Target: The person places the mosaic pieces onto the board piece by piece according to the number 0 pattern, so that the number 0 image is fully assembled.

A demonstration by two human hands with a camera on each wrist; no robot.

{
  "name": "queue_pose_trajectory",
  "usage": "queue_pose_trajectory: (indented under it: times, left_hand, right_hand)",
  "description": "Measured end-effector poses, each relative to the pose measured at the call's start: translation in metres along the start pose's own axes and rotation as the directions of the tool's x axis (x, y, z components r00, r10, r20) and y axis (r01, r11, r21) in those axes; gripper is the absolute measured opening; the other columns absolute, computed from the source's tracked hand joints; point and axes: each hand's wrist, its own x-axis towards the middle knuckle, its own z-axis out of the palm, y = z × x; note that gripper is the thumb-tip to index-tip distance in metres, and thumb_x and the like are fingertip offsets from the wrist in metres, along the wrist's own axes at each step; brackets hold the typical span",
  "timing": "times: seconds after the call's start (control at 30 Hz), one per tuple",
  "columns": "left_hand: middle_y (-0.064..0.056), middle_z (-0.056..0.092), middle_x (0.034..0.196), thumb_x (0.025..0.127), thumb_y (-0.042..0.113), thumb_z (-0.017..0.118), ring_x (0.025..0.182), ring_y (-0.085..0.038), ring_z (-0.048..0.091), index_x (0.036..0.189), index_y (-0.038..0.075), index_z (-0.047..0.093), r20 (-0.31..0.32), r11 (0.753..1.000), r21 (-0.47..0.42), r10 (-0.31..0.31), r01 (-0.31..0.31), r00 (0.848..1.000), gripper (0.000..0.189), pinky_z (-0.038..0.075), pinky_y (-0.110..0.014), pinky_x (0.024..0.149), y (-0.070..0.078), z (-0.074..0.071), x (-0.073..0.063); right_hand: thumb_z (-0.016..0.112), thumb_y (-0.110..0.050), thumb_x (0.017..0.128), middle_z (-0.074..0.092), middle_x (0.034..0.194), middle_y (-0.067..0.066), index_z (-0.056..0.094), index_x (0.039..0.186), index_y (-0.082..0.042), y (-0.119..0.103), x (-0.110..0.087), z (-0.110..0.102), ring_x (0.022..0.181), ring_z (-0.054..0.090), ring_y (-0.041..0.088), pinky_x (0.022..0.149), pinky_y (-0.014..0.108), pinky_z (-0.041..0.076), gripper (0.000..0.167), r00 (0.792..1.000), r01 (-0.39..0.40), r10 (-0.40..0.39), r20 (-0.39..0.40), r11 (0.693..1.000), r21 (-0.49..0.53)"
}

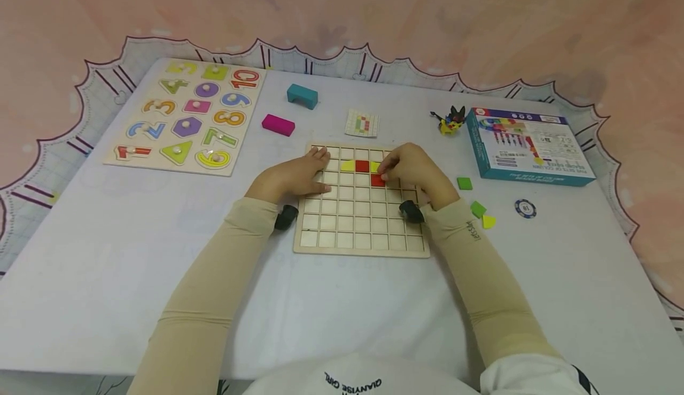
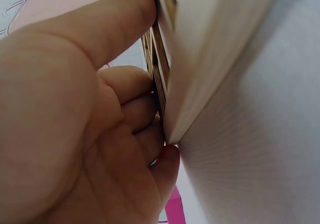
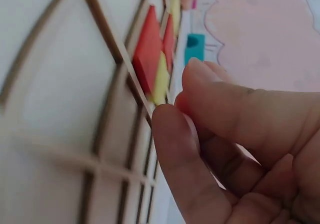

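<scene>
My right hand (image 1: pixel 418 170) bends over the grid board (image 1: pixel 346 224), fingertips at a yellow piece (image 1: pixel 374 167); can't tell if pinching. My left hand (image 1: pixel 291 176) lies relaxed on its edge. Cells hold two red squares (image 1: pixel 362 166), two yellow pieces.

White tabletop (image 1: pixel 133 276), pale scalloped border (image 1: pixel 288 62) with dark red trim; mottled peach backdrop (image 1: pixel 342 3) beyond, soft light.

There are two square red tiles (image 1: pixel 362 166), three flat yellow tiles (image 1: pixel 347 166) (one loose) — plus two flat green tiles (image 1: pixel 464 183).
</scene>
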Motion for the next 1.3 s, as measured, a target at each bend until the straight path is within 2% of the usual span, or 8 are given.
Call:
queue_pose_trajectory:
  times: [0.2,0.4,0.67,0.83,0.93,1.13,1.3]
  left_hand:
    - [-0.014,-0.002,0.155,0.092,0.033,0.054,0.142,-0.028,-0.007,0.147,0.000,0.007,0.010,1.000,0.004,-0.001,0.001,1.000,0.079,0.004,-0.041,0.116,0.000,0.000,0.001]
    - [-0.014,-0.003,0.155,0.092,0.033,0.054,0.142,-0.029,-0.008,0.146,-0.001,0.006,0.015,1.000,0.006,0.011,-0.011,1.000,0.079,0.004,-0.041,0.116,-0.001,0.000,0.002]
    - [-0.014,-0.002,0.155,0.092,0.032,0.054,0.142,-0.028,-0.008,0.147,0.000,0.006,0.012,1.000,-0.001,-0.005,0.005,1.000,0.079,0.004,-0.042,0.116,0.001,0.000,0.001]
    - [-0.013,-0.002,0.155,0.092,0.033,0.054,0.143,-0.027,-0.007,0.147,0.001,0.007,0.011,1.000,0.000,-0.016,0.016,1.000,0.079,0.005,-0.042,0.116,0.002,0.000,0.001]
    - [-0.013,-0.002,0.155,0.092,0.033,0.054,0.143,-0.027,-0.007,0.147,0.001,0.008,0.012,1.000,0.004,-0.017,0.017,1.000,0.079,0.005,-0.042,0.116,0.003,0.000,0.001]
    - [-0.013,-0.001,0.155,0.092,0.032,0.054,0.143,-0.027,-0.007,0.147,0.001,0.007,0.010,1.000,0.001,-0.026,0.026,1.000,0.079,0.005,-0.042,0.116,0.003,0.000,0.001]
    - [-0.014,-0.001,0.155,0.092,0.032,0.055,0.142,-0.028,-0.007,0.147,0.000,0.008,0.011,1.000,0.000,-0.016,0.016,1.000,0.079,0.005,-0.042,0.116,0.003,0.000,0.001]
  right_hand:
    - [0.064,-0.002,0.082,0.066,0.103,0.014,0.069,0.100,0.000,0.011,-0.013,-0.015,0.095,0.055,0.025,0.089,0.039,0.044,0.018,0.999,0.008,-0.006,-0.049,0.999,0.031]
    - [0.063,-0.004,0.082,0.065,0.100,0.013,0.068,0.101,-0.001,0.031,-0.024,-0.026,0.092,0.054,0.024,0.083,0.037,0.044,0.021,0.995,-0.055,0.058,-0.082,0.998,0.038]
    - [0.063,-0.012,0.086,0.065,0.106,0.015,0.066,0.109,0.000,0.057,-0.040,-0.038,0.099,0.052,0.026,0.090,0.041,0.042,0.026,0.989,-0.135,0.139,-0.060,0.989,0.066]
    - [0.065,-0.012,0.085,0.060,0.109,0.015,0.065,0.113,-0.003,0.068,-0.040,-0.039,0.097,0.048,0.026,0.086,0.038,0.041,0.029,0.983,-0.185,0.185,-0.005,0.982,0.034]
    - [0.067,-0.009,0.083,0.058,0.108,0.014,0.064,0.114,-0.004,0.071,-0.039,-0.038,0.097,0.047,0.026,0.085,0.038,0.042,0.032,0.985,-0.172,0.171,0.020,0.985,0.005]
    - [0.067,-0.005,0.080,0.058,0.104,0.016,0.064,0.114,0.000,0.070,-0.036,-0.038,0.094,0.047,0.027,0.083,0.039,0.042,0.034,0.995,-0.086,0.089,0.038,0.995,-0.059]
    - [0.068,-0.005,0.078,0.058,0.102,0.017,0.065,0.110,0.000,0.071,-0.036,-0.037,0.093,0.048,0.027,0.081,0.037,0.042,0.032,0.996,-0.079,0.081,0.034,0.995,-0.064]
